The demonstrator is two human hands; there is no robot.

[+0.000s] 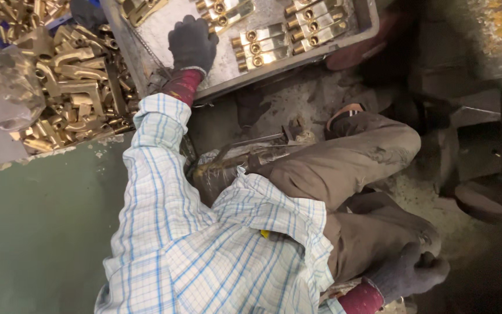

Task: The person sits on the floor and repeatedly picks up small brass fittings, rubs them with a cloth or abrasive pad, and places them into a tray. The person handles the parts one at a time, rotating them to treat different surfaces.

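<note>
Concrete floor (297, 99), grimy and dusty, filled the middle of my view, with a green surface (30, 232) from 7 to 9 o'clock. At 12 o'clock sat the grey metal tray (352, 36), tilted, one corner hanging out past its support. At 10 o'clock lay the loose heap of brass fittings (71, 87), touching the tray's near wall. Inside the tray, at 12 to 1 o'clock, smaller brass pieces (262, 43) lay in neat rows. My left hand (190, 42), gloved dark, was pressed flat on the tray bed just beside those rows, fingers spread, gripping nothing. My right hand (409, 273), at 5 o'clock, well apart from the other, was curled over my knee; whether it held anything I could not tell. A dark wrench-like tool (262, 139) lay near my leg. My worry: leaning weight on that tilted tray could tip it and scatter the rows, or my sleeve could drag loose fittings off the heap.
</note>
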